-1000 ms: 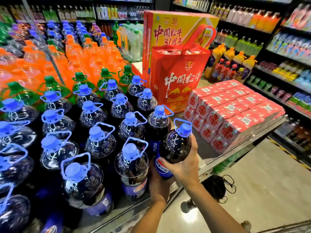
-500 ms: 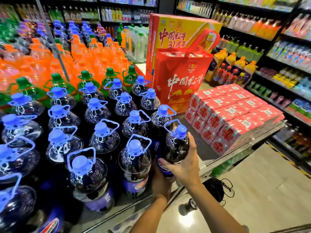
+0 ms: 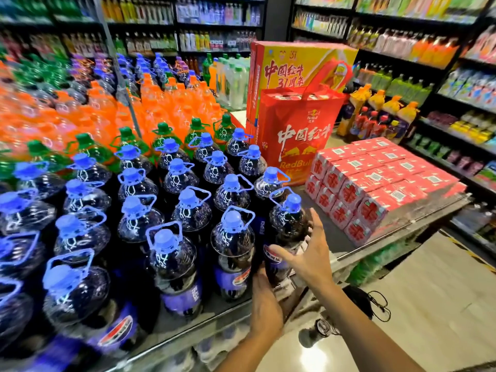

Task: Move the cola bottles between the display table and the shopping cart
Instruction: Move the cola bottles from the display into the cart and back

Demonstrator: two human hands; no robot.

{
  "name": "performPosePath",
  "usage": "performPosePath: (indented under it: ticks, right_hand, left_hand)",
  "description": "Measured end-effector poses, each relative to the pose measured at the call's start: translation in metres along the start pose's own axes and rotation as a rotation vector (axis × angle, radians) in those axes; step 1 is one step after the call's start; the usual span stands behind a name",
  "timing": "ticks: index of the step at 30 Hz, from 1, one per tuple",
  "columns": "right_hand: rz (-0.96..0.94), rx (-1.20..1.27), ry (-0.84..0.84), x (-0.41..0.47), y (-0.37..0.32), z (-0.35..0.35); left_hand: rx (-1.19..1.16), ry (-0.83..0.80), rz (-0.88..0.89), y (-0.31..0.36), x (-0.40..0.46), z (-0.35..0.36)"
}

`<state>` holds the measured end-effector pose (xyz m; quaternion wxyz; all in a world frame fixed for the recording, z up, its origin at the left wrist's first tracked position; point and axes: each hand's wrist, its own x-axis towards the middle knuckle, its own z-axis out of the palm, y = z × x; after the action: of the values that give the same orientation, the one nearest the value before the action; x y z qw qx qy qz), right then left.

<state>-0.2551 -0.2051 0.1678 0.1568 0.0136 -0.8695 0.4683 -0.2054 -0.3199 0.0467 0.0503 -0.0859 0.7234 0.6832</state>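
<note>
Head view: both hands are working one cola bottle (image 3: 288, 226) at the near right corner of the display table (image 3: 397, 234). Left hand (image 3: 264, 288) is cupping the bottle low down, fingers hidden behind it, so I can't tell how tight the grip is. Right hand (image 3: 308, 253) is lying against the label side, fingers spread and fairly straight, thumb up by the shoulder. The bottle is sitting upright just beside the other cola bottles (image 3: 166, 253). Red drink cartons (image 3: 375, 189) are stacked to its right.
</note>
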Motion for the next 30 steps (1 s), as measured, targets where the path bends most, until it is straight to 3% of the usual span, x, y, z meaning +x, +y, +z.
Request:
performPosePath:
  ticks: [3, 10, 14, 23, 30]
  right_hand:
    - [0.024, -0.006, 0.004, -0.008, -0.008, -0.013]
    - [0.043, -0.058, -0.027, -0.046, -0.040, -0.025]
    - [0.057, -0.058, -0.083, -0.059, -0.048, -0.028]
    - [0.086, -0.036, -0.117, -0.038, -0.056, -0.027]
    - [0.197, 0.067, -0.184, 0.000, -0.027, -0.039]
  left_hand:
    - [0.429, -0.026, 0.206, 0.038, -0.049, -0.025]
    - [0.480, 0.046, 0.566, 0.062, -0.113, -0.106]
    - [0.566, 0.203, 0.569, 0.075, -0.134, -0.160]
    - [0.688, 0.370, 0.641, 0.145, -0.135, -0.231]
    - [0.890, 0.286, 0.421, 0.195, -0.094, -0.235]
